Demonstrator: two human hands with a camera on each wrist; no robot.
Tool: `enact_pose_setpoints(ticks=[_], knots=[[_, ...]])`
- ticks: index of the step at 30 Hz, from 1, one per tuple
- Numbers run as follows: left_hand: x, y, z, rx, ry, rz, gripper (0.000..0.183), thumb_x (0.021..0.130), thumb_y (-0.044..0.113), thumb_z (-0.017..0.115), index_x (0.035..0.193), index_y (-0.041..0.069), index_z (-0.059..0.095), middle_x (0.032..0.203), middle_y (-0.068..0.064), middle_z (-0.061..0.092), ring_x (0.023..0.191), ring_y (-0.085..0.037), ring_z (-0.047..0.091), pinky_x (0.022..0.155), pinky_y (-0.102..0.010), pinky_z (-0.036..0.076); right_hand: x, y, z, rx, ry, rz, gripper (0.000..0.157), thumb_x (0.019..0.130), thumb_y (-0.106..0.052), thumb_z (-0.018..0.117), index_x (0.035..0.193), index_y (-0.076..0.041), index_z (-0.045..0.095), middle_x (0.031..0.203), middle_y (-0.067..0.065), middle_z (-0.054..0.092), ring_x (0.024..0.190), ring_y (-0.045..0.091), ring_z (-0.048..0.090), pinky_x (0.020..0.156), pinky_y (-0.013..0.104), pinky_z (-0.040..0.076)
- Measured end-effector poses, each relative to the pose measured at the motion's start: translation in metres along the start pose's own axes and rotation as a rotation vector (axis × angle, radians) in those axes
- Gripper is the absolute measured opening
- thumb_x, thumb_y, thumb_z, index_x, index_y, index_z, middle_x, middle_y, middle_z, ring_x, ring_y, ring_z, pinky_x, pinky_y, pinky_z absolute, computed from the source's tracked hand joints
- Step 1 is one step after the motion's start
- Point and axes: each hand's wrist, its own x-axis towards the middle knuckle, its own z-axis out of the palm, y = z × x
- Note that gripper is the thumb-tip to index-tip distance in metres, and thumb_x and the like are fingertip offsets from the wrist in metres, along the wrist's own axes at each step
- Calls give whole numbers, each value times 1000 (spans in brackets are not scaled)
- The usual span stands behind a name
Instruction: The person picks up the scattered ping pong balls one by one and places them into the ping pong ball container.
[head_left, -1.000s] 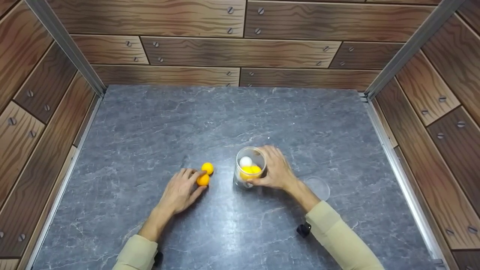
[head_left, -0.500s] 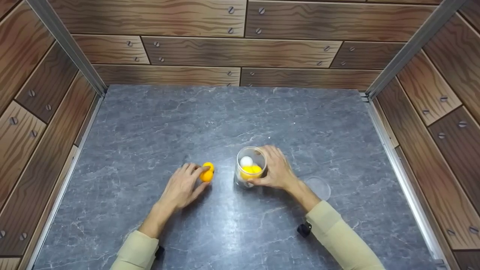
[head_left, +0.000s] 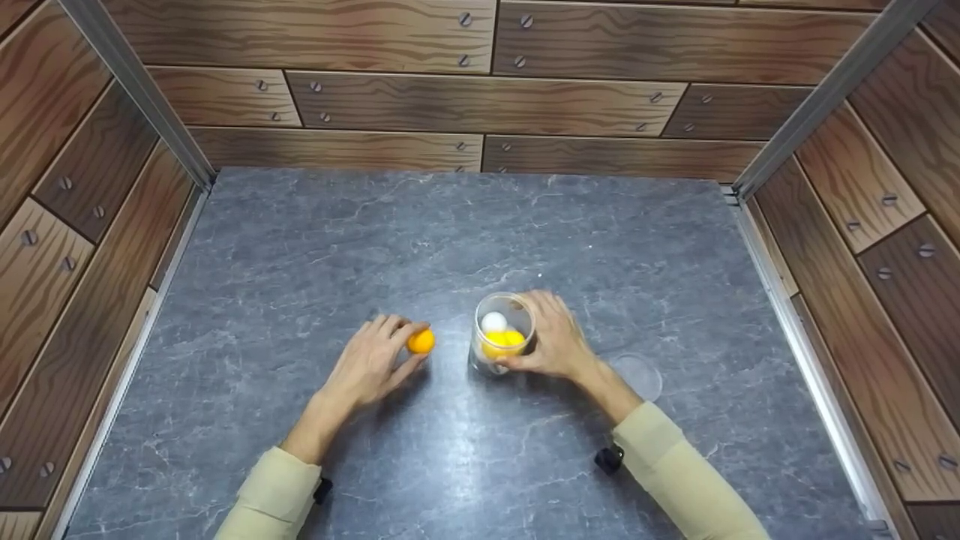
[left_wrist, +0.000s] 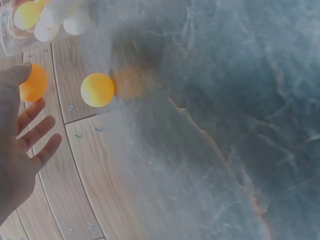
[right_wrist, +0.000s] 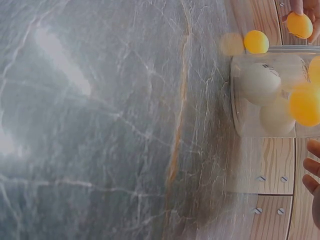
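Observation:
My left hand [head_left: 367,361] pinches an orange ping-pong ball [head_left: 421,341] between thumb and fingers, lifted off the table. A second orange ping-pong ball [left_wrist: 98,90] sits on the table below it; in the head view the held one hides it. My right hand [head_left: 553,335] grips a clear jar [head_left: 477,361] from its right side. The jar stands upright, its mouth uncovered. Several balls lie inside: a white ball [head_left: 493,322] and yellow-orange balls [head_left: 504,345] show from above, while the right wrist view shows more white balls [right_wrist: 261,84] low down.
A clear round lid [head_left: 636,377] lies flat on the grey marbled table [head_left: 375,240], beside my right forearm. Wood-patterned walls [head_left: 480,105] enclose the back and sides, with metal rails [head_left: 810,360] along the table's side edges.
My left hand has moved up and to the right, lifting one orange ball over the other, which is now out of sight in the head view. The right hand and jar stay put.

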Motion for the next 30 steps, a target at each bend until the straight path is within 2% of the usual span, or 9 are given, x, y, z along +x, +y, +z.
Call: enact_pose_setpoints(ticks=[4, 10, 22, 30], knots=[[6, 1, -2, 7, 38, 41, 41, 97, 32, 77, 133, 15, 67, 113, -6, 70, 100, -26, 66, 90, -44, 58, 0, 0, -1, -1, 4, -3, 108, 75, -94, 57, 136, -5, 60, 123, 15, 68, 115, 35, 63, 102, 60, 52], [13, 5, -4, 7, 58, 65, 41, 97, 33, 76, 133, 16, 67, 113, -5, 70, 99, -26, 66, 87, -42, 57, 0, -1, 0, -2, 13, -11, 101, 73, -82, 72, 137, -5, 59, 125, 15, 67, 117, 36, 63, 103, 63, 51], [30, 15, 0, -25, 129, 98, 41, 99, 35, 74, 134, 16, 66, 114, -5, 71, 98, -24, 65, 85, -42, 58, -1, 1, 1, -9, 15, -19, 103, 74, -88, 65, 136, -6, 61, 123, 12, 68, 114, 32, 63, 101, 57, 53], [44, 23, 1, -54, 188, 137, 41, 98, 35, 75, 133, 14, 68, 114, -4, 71, 99, -22, 66, 84, -37, 58, -1, 1, 0, -12, 22, -25, 104, 76, -91, 61, 137, -7, 61, 122, 12, 68, 112, 31, 63, 97, 54, 54]])
